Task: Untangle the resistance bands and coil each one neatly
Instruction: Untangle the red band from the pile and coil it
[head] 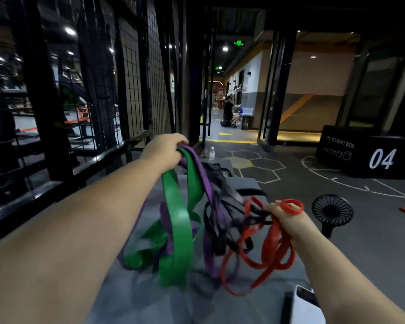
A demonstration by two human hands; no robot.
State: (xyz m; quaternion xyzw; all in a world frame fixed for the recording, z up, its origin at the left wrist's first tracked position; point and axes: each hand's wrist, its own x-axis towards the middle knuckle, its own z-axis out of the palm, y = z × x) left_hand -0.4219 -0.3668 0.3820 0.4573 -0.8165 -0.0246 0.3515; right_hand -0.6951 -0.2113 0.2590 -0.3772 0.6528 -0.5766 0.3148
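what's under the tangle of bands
A grey mat lies under the tangle, which the left hand and right hand hold up. Whatever sits on the mat directly beneath the bands is covered.

a black box point(369, 155) marked 04 is sitting on the floor. a small fan point(332, 212) is standing near it, and a water bottle point(211, 153) is standing well left of it.
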